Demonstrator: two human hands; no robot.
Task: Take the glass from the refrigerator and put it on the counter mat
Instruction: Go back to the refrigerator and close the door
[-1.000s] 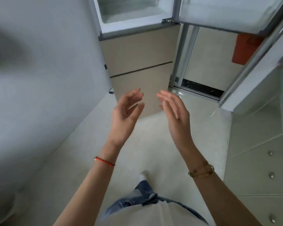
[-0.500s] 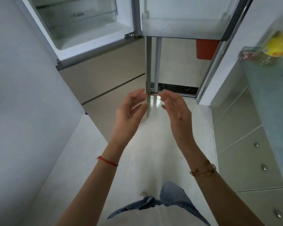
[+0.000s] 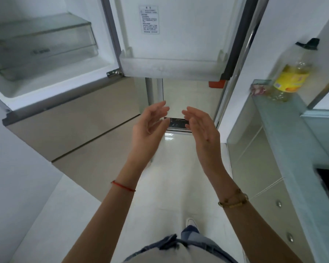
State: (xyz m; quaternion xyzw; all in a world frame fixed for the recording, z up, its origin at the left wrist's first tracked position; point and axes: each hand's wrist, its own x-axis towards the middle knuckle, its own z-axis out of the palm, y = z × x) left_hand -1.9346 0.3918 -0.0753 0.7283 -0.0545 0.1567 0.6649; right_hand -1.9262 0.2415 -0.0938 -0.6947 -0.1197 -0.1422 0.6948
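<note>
The refrigerator stands open at the upper left, showing a clear drawer in its white compartment. Its open door hangs at top centre with an empty door shelf. No glass shows in this view, and no counter mat either. My left hand and my right hand are raised side by side in front of me, palms facing each other, fingers apart, holding nothing. They hover below the door shelf, over the floor.
A pale green counter runs along the right, with an oil bottle at its far end and drawers below. A white wall lies on the left. Light floor tiles stretch ahead to a doorway sill.
The view has tilted up and swung right, so more of the refrigerator interior, the door and the counter show. Both hands stay raised and empty, a little further apart.
</note>
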